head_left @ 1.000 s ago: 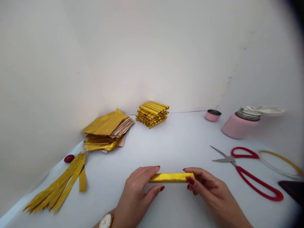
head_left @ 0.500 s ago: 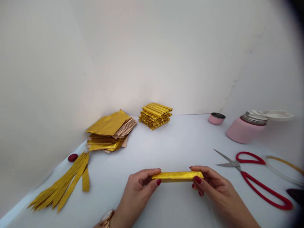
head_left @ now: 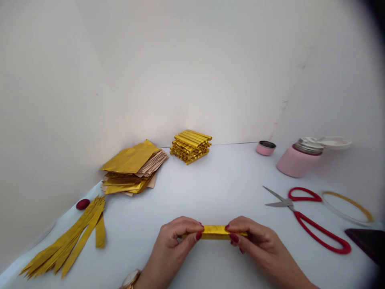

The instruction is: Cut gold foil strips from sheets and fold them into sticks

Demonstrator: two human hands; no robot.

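Between my two hands, level above the white table, lies a narrow folded strip of gold foil paper (head_left: 214, 231). My left hand (head_left: 180, 239) pinches its left part between thumb and fingers. On the other side, my right hand (head_left: 252, 239) grips it with thumb and fingertips, a little in from its right end, which shows behind the fingers. A short shiny stretch is visible between the two grips. Farther back stands a crisscross stack of folded gold paper sticks (head_left: 191, 145).
At left are a pile of gold paper sheets (head_left: 129, 160), loose gold strips (head_left: 75, 237) and a dark red oval object (head_left: 83, 204). To the right lie open red-handled scissors (head_left: 321, 239), a tape-like ring (head_left: 350, 204), a dark object (head_left: 365, 241), a pink bottle (head_left: 297, 162) and its pink cap (head_left: 265, 148).
My right hand has slid inward along the folded strip, closer to my left hand. The strip sits slightly lower. The view has shifted a little to the right.
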